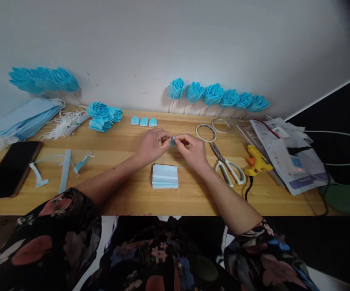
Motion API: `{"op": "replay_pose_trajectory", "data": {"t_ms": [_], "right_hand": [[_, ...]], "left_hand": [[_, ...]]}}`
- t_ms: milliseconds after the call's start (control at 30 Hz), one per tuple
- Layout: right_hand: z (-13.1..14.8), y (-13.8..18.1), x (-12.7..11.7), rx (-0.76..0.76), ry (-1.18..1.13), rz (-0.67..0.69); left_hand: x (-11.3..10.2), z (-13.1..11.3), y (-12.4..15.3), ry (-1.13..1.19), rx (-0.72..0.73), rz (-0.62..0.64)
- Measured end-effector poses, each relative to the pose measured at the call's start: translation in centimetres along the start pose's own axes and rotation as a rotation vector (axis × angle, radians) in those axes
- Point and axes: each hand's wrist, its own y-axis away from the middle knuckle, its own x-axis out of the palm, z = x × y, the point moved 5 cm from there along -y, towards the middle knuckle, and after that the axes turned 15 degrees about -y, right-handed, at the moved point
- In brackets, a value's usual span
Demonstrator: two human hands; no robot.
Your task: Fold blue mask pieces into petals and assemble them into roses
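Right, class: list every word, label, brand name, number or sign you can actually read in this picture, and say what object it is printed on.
No text can be read.
Papers and packets at the right of the table: printed blocks and a blue label show, too small and blurred to read.
Tape rolls: no readable marking.
Phone: screen dark, blank.
Glue gun and scissors: no visible brand.
The small blue piece pinched by the left hand and right hand: plain.

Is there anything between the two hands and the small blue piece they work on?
Nothing visible: the left hand and right hand both pinch the small blue fabric piece directly, above the wooden table.
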Motion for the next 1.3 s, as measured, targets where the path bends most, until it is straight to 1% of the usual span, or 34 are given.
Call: {"op": "replay_pose_trajectory", "data": {"t_ms": [233, 367, 433, 533, 600, 667, 767, 833, 967, 1100, 1300], "right_hand": [[-0.1, 0.0, 0.0, 0.011, -0.005, -0.002], [-0.1, 0.0, 0.0, 0.045, -0.05, -0.005], [-0.3, -0.1, -0.1, 0.096, -0.103, -0.018], [-0.8, -0.3, -0.3, 0.182, -0.213, -0.028], [-1.1, -0.4, -0.3, 0.221, -0.292, -0.019], [-1.2, -0.4, -0.3, 0.249, -0.349, -0.014], [-1.2, -0.4, -0.3, 0.27, -0.367, -0.011], [-1.0, -0.4, -0.3, 0.271, -0.357, 0.001], [-1.0, -0.3, 0.0, 0.31, -0.389, 0.051], [-1.1, -0.2, 0.2, 0.335, -0.404, 0.099], [-1.1, -0.3, 0.3, 0.316, -0.323, 0.075]], "left_hand": [[0.2, 0.1, 0.0, 0.004, -0.014, 0.007], [0.3, 0.3, 0.0, 0.06, -0.044, 0.035], [0.3, 0.7, 0.0, 0.149, -0.104, 0.047], [0.3, 1.9, -0.3, 0.319, -0.266, 0.029], [0.4, 2.5, -0.4, 0.424, -0.349, 0.028], [0.7, 2.6, -0.5, 0.528, -0.385, 0.092], [1.2, 2.1, -0.4, 0.632, -0.381, 0.234], [1.3, 1.8, -0.3, 0.665, -0.372, 0.277], [1.5, 1.8, 0.0, 0.703, -0.38, 0.273], [1.7, 1.9, 0.0, 0.667, -0.363, 0.252], [1.8, 1.8, 0.0, 0.572, -0.334, 0.271]]}}
